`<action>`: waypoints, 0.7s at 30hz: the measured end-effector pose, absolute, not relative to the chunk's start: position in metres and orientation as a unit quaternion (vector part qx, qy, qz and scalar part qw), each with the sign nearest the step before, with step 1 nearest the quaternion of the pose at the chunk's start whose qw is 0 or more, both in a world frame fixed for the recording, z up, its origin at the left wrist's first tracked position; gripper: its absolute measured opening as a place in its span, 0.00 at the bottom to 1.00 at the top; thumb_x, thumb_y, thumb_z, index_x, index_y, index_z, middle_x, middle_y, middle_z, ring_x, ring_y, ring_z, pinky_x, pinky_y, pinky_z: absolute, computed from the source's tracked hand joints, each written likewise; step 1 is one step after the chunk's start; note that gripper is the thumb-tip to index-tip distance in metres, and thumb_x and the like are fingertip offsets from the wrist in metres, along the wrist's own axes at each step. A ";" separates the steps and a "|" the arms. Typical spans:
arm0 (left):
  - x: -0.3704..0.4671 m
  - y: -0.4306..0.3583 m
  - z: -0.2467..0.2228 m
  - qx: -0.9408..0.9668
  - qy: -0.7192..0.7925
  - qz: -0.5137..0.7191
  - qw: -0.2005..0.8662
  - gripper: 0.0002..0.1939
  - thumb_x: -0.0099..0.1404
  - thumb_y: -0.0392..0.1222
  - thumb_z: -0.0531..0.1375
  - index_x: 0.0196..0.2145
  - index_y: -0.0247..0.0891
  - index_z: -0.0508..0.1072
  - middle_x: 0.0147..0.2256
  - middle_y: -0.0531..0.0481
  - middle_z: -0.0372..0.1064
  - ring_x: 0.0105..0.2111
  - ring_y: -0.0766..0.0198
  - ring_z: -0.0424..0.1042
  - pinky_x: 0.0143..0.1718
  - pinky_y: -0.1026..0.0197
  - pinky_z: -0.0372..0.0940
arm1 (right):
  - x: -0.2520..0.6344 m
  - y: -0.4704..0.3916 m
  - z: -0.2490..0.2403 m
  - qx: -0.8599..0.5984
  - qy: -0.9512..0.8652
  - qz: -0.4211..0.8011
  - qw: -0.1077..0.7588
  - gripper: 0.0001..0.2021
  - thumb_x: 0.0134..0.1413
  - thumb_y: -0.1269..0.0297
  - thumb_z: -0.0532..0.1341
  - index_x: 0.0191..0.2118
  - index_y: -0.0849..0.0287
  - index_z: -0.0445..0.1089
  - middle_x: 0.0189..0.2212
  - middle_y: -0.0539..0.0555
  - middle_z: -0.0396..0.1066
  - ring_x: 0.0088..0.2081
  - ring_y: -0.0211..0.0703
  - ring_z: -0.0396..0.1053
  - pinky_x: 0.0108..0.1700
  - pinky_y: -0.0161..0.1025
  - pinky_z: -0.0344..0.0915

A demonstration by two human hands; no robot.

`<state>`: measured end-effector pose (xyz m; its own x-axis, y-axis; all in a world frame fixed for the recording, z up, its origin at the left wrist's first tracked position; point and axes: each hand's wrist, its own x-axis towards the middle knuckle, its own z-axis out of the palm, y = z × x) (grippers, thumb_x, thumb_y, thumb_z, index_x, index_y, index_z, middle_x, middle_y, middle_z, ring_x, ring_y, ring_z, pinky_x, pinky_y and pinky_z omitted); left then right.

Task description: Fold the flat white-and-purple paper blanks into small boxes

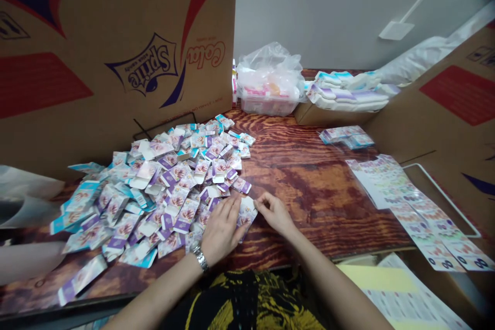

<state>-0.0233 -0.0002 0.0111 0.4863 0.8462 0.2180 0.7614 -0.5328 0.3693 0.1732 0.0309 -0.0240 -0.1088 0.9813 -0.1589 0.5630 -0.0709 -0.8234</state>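
Between my hands, near the table's front edge, is a small white and purple carton (247,210) with a picture of hands printed on it. My left hand (222,229), with a metal watch on the wrist, grips it from the left, thumb along its lower side and fingers together at its upper left. My right hand (275,214) pinches its upper right corner, by the white flap. Just left of my left hand spreads a large heap of similar small cartons (180,198), purple or blue, several with flaps standing up.
A big cardboard box (154,26) stands behind the heap. At the back are a plastic-bagged pink container (268,98) and an open box of white packs (348,98). Printed sheets (410,196) lie on the right, beside another cardboard box (452,129). The table (286,157) is wood-grained.
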 end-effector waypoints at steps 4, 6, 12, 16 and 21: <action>-0.019 -0.001 0.003 0.854 0.477 0.173 0.116 0.37 0.62 0.53 0.56 0.60 0.27 0.47 0.55 0.30 0.57 0.55 0.45 0.58 0.52 0.45 0.60 | 0.175 0.031 -0.018 -0.605 -0.622 0.411 0.282 0.13 0.55 0.56 0.55 0.26 0.59 0.63 0.21 0.47 0.65 0.24 0.35 0.60 0.27 0.31 0.56; -0.016 -0.002 0.000 0.853 0.480 0.169 0.114 0.40 0.60 0.54 0.57 0.60 0.26 0.47 0.55 0.29 0.57 0.54 0.44 0.58 0.52 0.45 0.60 | 0.175 0.031 -0.015 -0.596 -0.617 0.419 0.296 0.13 0.55 0.56 0.55 0.26 0.59 0.63 0.20 0.46 0.64 0.23 0.35 0.59 0.26 0.31 0.55; -0.013 -0.003 -0.004 0.849 0.492 0.149 0.119 0.41 0.59 0.52 0.59 0.60 0.28 0.45 0.55 0.30 0.56 0.53 0.45 0.60 0.52 0.46 0.59 | 0.170 0.029 -0.006 -0.594 -0.638 0.388 0.299 0.11 0.57 0.57 0.53 0.28 0.58 0.63 0.22 0.47 0.65 0.24 0.36 0.62 0.27 0.31 0.55; -0.011 -0.003 -0.005 0.844 0.507 0.130 0.121 0.40 0.58 0.49 0.61 0.60 0.28 0.48 0.55 0.31 0.57 0.53 0.46 0.60 0.52 0.47 0.59 | 0.167 0.027 0.002 -0.599 -0.689 0.302 0.274 0.10 0.59 0.60 0.52 0.29 0.58 0.63 0.22 0.48 0.65 0.25 0.37 0.64 0.29 0.33 0.55; -0.009 -0.003 -0.002 0.835 0.519 0.133 0.125 0.40 0.59 0.48 0.60 0.61 0.28 0.45 0.54 0.31 0.58 0.53 0.47 0.60 0.51 0.47 0.60 | 0.165 0.027 0.006 -0.587 -0.683 0.326 0.288 0.10 0.59 0.59 0.51 0.29 0.58 0.61 0.22 0.47 0.63 0.25 0.37 0.63 0.29 0.33 0.56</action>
